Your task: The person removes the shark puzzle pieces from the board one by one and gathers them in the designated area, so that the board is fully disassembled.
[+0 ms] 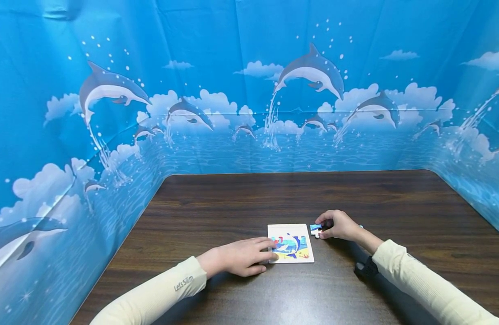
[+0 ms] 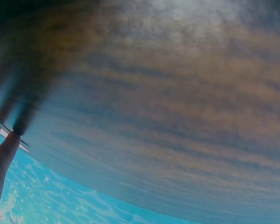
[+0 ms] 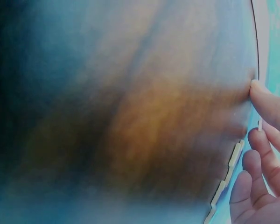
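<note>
A square jigsaw puzzle board point(image 1: 287, 229) lies on the table, white-framed, with a colourful dolphin picture partly filling it. My left hand point(image 1: 246, 256) rests with its fingertips on the board's left edge, fingers fairly straight. To the right of the board, my right hand point(image 1: 342, 225) pinches a blue and white puzzle piece point(image 1: 315, 229) between thumb and index finger. In the right wrist view the piece's thin edge point(image 3: 260, 125) shows between the fingertips. More pieces with a notched edge point(image 3: 225, 181) lie beneath the curled fingers, mostly hidden by the hand in the head view.
The dark wood-grain table point(image 1: 216, 198) extends around both hands. A blue curtain point(image 1: 216, 153) printed with dolphins and clouds encloses its back and sides. A black device point(image 1: 366, 267) is strapped at the right wrist.
</note>
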The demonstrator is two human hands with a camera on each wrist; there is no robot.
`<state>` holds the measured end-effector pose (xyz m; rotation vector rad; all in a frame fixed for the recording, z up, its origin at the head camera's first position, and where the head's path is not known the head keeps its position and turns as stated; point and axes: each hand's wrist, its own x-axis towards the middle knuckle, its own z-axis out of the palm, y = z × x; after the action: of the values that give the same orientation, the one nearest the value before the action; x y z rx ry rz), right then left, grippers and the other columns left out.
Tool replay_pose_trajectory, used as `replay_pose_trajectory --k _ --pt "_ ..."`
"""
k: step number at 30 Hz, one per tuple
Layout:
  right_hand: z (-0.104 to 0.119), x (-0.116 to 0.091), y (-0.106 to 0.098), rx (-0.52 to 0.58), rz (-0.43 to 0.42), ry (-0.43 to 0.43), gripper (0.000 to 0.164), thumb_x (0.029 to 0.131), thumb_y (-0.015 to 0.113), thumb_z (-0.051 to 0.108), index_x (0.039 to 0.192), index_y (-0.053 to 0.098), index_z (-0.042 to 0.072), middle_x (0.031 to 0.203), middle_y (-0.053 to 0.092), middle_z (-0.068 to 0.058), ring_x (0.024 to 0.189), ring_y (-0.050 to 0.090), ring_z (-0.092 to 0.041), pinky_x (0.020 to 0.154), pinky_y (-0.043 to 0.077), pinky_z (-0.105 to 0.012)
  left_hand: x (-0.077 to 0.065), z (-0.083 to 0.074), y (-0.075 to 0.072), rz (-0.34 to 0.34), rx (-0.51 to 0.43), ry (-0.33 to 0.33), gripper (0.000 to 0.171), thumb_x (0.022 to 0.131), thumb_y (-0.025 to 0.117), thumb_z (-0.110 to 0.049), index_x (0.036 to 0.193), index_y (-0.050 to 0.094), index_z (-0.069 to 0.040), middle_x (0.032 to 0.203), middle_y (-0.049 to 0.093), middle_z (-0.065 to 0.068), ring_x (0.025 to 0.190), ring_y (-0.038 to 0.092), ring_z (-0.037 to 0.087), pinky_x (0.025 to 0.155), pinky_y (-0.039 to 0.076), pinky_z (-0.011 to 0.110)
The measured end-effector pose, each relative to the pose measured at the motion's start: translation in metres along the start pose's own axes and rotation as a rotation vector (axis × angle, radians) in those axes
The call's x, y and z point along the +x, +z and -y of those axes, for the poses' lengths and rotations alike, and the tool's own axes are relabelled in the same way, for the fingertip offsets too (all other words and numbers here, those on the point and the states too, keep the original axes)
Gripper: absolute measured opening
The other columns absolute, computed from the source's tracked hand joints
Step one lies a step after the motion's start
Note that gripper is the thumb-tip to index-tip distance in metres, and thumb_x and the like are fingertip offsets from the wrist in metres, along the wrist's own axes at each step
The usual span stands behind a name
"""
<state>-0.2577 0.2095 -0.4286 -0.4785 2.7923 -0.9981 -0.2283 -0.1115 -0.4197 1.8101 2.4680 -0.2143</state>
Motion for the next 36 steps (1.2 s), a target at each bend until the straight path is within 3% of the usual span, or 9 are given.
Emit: replay_pose_trajectory --k 13,22,29,36 --pt "-0.001 -0.002 0.000 0.053 -0.016 0.013 0.035 0.070 0.081 0.010 0.102 0.068 0.003 0.097 0.063 -0.010 0.081 0.048 -0.019 0.067 0.042 -0.029 -0.001 -0.002 0.000 0.007 -0.001 -0.003 0.041 0.100 0.041 -0.033 0.139 0.041 -0.021 0.148 0.036 0.005 0.139 0.034 0.021 0.111 0.035 0.034" --pt "0.002 -0.004 0.002 0.274 -0.074 0.030 0.046 0.072 0.080 0.012 0.111 0.062 -0.003 0.107 0.064 -0.018 0.089 0.058 -0.020 0.074 0.049 -0.027 -0.001 -0.002 -0.001 0.009 -0.002 -0.008 0.041 0.100 0.042 -0.033 0.139 0.042 -0.021 0.148 0.037 0.005 0.138 0.035 0.021 0.111 0.036 0.034" --pt "0.008 -0.008 0.009 0.384 -0.112 -0.040 0.047 0.072 0.079 0.016 0.111 0.060 -0.004 0.104 0.063 -0.015 0.082 0.056 -0.013 0.067 0.047 -0.024 -0.001 -0.002 -0.002 0.014 -0.007 -0.018 0.041 0.100 0.041 -0.034 0.139 0.041 -0.022 0.148 0.036 0.005 0.139 0.034 0.022 0.110 0.036 0.035" --pt "0.013 -0.005 0.014 0.417 -0.119 0.054 0.046 0.074 0.077 0.009 0.115 0.059 -0.004 0.112 0.060 -0.021 0.090 0.057 -0.020 0.070 0.049 -0.026 0.000 -0.001 -0.001 0.009 0.004 -0.015 0.041 0.100 0.041 -0.034 0.139 0.041 -0.022 0.148 0.036 0.005 0.139 0.035 0.022 0.110 0.036 0.035"
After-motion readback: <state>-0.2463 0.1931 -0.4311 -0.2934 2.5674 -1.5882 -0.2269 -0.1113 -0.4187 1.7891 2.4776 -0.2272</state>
